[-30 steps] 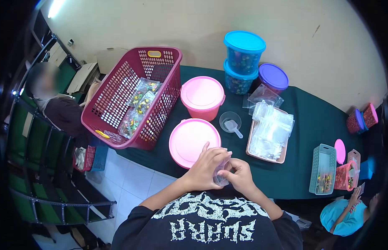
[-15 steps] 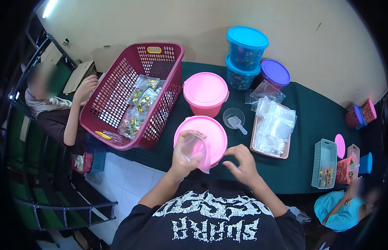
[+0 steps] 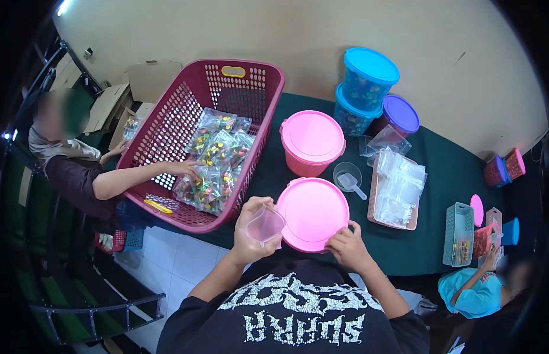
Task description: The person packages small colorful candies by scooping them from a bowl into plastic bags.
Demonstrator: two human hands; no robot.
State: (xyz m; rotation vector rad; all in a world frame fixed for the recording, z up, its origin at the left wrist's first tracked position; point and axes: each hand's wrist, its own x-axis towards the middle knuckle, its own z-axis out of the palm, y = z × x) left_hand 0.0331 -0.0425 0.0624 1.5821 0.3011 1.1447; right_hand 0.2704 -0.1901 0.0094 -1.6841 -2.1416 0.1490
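Note:
My left hand is closed round a small clear plastic bag, whose mouth gapes upward; I see nothing inside it. Beside it stands a pink tub with a pink lid on top. The fingers of my right hand are curled over the lid's near right rim. Behind this tub is a second lidded pink tub. A clear bowl to the right holds a small scoop. Farther right, a pink tray carries a pile of clear plastic bags.
A maroon basket at left contains several filled bags, and a co-worker's hand reaches into it. Blue tubs and a purple-lidded tub stand at the back. Another person works at right beside a grey-green basket.
My right hand has moved onto the near lid's rim. My left hand has shifted left off the lid with the bag, its mouth wider. The co-worker's hand has come into the basket.

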